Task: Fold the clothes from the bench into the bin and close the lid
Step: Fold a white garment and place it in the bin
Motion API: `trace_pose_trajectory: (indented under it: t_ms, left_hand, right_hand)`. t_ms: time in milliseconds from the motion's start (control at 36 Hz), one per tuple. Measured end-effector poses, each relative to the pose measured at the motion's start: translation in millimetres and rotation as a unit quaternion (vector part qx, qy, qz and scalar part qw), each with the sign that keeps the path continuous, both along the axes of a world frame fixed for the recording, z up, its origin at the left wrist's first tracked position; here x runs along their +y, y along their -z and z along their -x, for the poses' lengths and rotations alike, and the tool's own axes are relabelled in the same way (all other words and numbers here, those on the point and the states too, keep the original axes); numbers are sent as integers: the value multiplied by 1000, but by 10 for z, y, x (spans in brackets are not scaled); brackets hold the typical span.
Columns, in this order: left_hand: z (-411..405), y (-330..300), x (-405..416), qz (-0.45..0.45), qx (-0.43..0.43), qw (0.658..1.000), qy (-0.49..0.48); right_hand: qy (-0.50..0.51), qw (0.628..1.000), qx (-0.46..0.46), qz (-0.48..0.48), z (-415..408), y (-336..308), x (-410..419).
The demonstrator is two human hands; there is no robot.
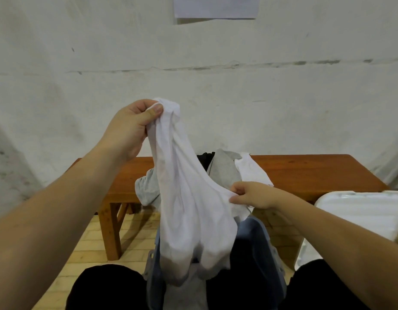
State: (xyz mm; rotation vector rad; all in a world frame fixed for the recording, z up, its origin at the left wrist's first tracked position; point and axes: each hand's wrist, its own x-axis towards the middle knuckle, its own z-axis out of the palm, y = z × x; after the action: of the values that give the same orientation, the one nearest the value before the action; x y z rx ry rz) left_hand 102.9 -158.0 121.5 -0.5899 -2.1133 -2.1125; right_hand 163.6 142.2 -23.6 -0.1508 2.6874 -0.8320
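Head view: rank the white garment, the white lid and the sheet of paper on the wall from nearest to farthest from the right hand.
1. White garment: pinched by the right hand.
2. White lid: lower right, beside the bench.
3. Sheet of paper: top of the wall, farthest.

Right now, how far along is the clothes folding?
Some way in: dark and grey clothes already lie in the bin. In hand: both hands, left and right, hold a white garment over it, unfolded. Left: grey and white clothes on the bench, then the lid.
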Motion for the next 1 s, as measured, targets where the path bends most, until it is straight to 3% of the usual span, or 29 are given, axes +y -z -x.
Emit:
trace_pose_trajectory:
  t_ms: [83, 250, 333, 417, 472, 528, 583, 667, 833, 917, 1000]
  left_hand:
    - [4, 14, -23, -6, 1, 1000, -27]
    - [20, 48, -25, 0, -13, 997, -72]
    - [23, 58, -22, -6, -26, 997, -74]
    - [28, 43, 21, -21, -44, 996, -80]
    - [29, 22, 76, -39, -61, 994, -81]
    - [24, 0, 162, -58, -80, 993, -68]
    - [1, -32, 283, -88, -102, 990, -47]
    - [-68, -98, 534, -139, -130, 982, -6]
    - [-134, -160, 856, -177, -158, 970, 48]
    - [-90, -43, 865, -182, -163, 969, 50]
    - [-68, 159, 797, -127, -161, 974, 93]
  right_hand:
    - [27, 999, -14, 16, -48, -26, 65]
    - [33, 994, 1, -106, -70, -266, 230]
    - [45, 993, 23, -104, -82, -461, 314]
    - [69, 994, 81, 14, -133, -637, 315]
    - [97, 974, 103, 177, -174, -683, 209]
    - [93, 917, 76, 380, -174, -644, 74]
    - [79, 854, 39, 513, -160, -604, -100]
    - [69, 845, 20, 531, -142, -566, -392]
    - [72, 927, 70, 362, -215, -467, -753]
    - [75, 919, 79, 379, -249, -455, -751]
    - [122, 878, 67, 458, -232, -489, -685]
